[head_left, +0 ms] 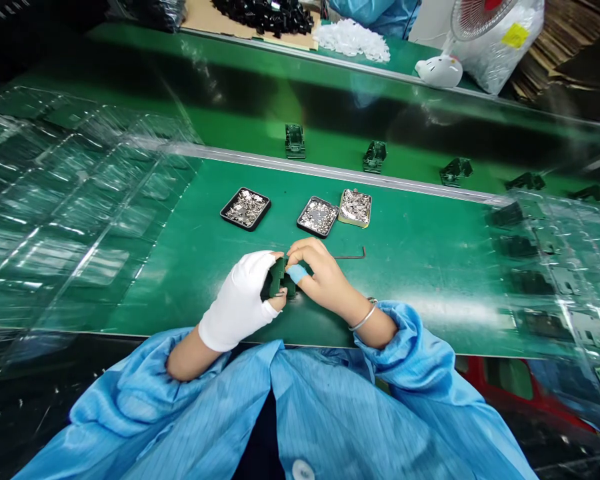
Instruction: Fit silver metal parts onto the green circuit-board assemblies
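In a white fingerless glove, my left hand (250, 287) is closed around a green circuit board (277, 279), held just above the green work surface near its front edge. My right hand (323, 277), with a blue wrap on one finger, meets the board from the right. Its thumb and fingers are pinched together at the board's upper right side; whatever lies between the fingertips is too small or hidden to name. Behind the hands are a black tray (223, 214) and two more small trays (300, 225) (369, 224), all holding small shiny metal parts.
A thin hex key (353, 257) lies right of my right hand. Clear plastic blister trays (95, 200) stand left; others (565, 280) at right hold boards. Several boards (295, 141) sit on a green strip behind a metal rail (330, 175). Black parts (265, 15), white pieces (353, 40) and a fan (440, 70) stand beyond.
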Available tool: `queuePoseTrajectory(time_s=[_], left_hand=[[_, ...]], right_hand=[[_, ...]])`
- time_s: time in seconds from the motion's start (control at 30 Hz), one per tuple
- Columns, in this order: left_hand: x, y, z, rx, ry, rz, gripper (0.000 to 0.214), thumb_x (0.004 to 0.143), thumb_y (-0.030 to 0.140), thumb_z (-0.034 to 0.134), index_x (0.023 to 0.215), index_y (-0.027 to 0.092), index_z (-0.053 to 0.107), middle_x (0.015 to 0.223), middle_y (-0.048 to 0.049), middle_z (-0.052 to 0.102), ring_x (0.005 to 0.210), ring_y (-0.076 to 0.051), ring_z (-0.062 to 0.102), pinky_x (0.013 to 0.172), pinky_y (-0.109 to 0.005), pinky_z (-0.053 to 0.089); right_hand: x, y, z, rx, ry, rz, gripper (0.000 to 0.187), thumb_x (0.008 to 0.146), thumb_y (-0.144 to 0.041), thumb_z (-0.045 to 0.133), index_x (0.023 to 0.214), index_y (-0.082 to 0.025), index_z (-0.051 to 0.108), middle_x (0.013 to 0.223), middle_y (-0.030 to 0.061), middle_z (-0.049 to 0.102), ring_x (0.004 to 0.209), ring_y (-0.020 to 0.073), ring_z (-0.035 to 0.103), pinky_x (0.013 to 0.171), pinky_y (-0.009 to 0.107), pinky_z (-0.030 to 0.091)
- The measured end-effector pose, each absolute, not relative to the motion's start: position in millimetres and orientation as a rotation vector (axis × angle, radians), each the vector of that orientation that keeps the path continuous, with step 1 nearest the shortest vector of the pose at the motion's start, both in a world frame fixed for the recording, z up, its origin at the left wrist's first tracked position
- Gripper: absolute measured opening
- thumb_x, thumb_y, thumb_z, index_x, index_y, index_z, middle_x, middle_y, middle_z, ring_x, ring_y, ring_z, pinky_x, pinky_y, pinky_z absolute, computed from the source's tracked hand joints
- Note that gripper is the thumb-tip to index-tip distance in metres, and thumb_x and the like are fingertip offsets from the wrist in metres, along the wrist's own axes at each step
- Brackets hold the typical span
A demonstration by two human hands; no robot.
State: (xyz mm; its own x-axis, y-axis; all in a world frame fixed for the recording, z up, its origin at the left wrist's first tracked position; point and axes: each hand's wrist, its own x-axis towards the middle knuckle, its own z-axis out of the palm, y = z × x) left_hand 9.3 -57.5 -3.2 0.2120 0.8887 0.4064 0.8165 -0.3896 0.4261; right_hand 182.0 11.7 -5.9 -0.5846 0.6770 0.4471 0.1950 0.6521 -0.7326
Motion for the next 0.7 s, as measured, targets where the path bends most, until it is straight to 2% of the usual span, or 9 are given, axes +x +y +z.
queuePoseTrajectory(time_s=[0.17,0.33,0.5,0.7], left_hand=[[14,-52,0,2.212,1.662,1.004,0.035,0.086,0.019,0.045,0.120,0.014,0.053,0.122,-0.0136,0.063,0.115,-0.024,0.059,0.098,-0.038,0.048],[13,-43,-1,2.306,1.731,1.050,0.024,0.085,0.020,0.049,0.105,0.017,0.061,0.106,-0.0092,0.070,0.098,-0.023,0.066,0.087,-0.036,0.052],[18,-42,0,2.452,1.844,0.984,0.024,0.080,0.021,0.050,0.100,0.016,0.062,0.098,-0.0119,0.069,0.092,-0.027,0.065,0.081,-0.040,0.050],[37,-46,-7,2.343,2.039,0.868,0.031,0.077,0.026,0.053,0.105,0.014,0.057,0.100,-0.0166,0.064,0.096,-0.034,0.061,0.081,-0.046,0.047]], right_hand=[[179,8,-8,-0.696,-2.055,0.852,0.007,0.086,-0.015,0.051,0.083,-0.022,0.053,0.093,0.0047,0.060,0.093,0.0173,0.057,0.086,0.034,0.047],[177,3,-8,-0.731,-2.038,0.873,0.008,0.085,-0.015,0.049,0.085,-0.022,0.053,0.092,0.0041,0.061,0.092,0.0170,0.058,0.086,0.033,0.048],[177,1,-11,-0.755,-2.056,0.842,0.012,0.083,-0.012,0.045,0.087,-0.022,0.050,0.093,0.0052,0.061,0.091,0.0177,0.058,0.086,0.034,0.048],[176,3,-18,-0.904,-2.089,0.805,0.017,0.080,-0.009,0.040,0.089,-0.020,0.049,0.096,0.0086,0.060,0.093,0.0202,0.056,0.086,0.036,0.048]])
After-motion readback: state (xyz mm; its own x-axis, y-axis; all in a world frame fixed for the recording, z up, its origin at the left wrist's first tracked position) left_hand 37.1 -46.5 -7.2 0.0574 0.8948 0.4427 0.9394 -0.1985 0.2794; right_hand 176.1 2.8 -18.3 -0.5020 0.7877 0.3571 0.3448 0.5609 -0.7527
